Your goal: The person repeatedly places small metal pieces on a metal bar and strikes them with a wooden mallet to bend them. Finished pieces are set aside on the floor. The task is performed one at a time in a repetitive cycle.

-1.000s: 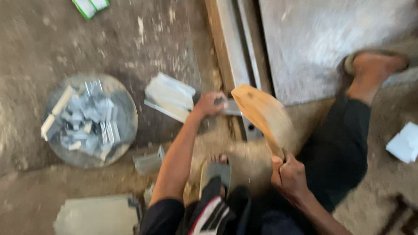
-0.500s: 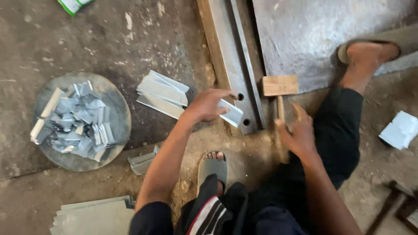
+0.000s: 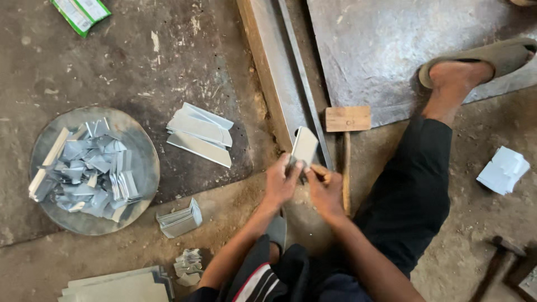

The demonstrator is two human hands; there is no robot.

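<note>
Holding a small metal piece [image 3: 305, 146] between both hands, the person sits on the floor [image 3: 168, 61] with the piece upright near the middle of the scene, against the near end of a long metal bar [image 3: 279, 78]. The left hand [image 3: 281, 182] has a closed grip on the piece's near left edge; the right hand [image 3: 326, 190] pinches its near right corner. Half a second ago the left hand alone carried the piece while the right hand lay on the mallet [image 3: 347, 126] handle; now that hand has let go, and the mallet lies on the floor just right of the hands, head on the far side. A second ago the right hand held a curved wooden board, which is out of view now.

To the left lie a stack of cut strips [image 3: 200, 134] and, farther left, a round pan [image 3: 142, 184] full of folded pieces. A small bundle [image 3: 180, 219] lies near the left forearm. A large metal sheet [image 3: 391, 50] lies far right under a sandalled foot [image 3: 458, 75].
</note>
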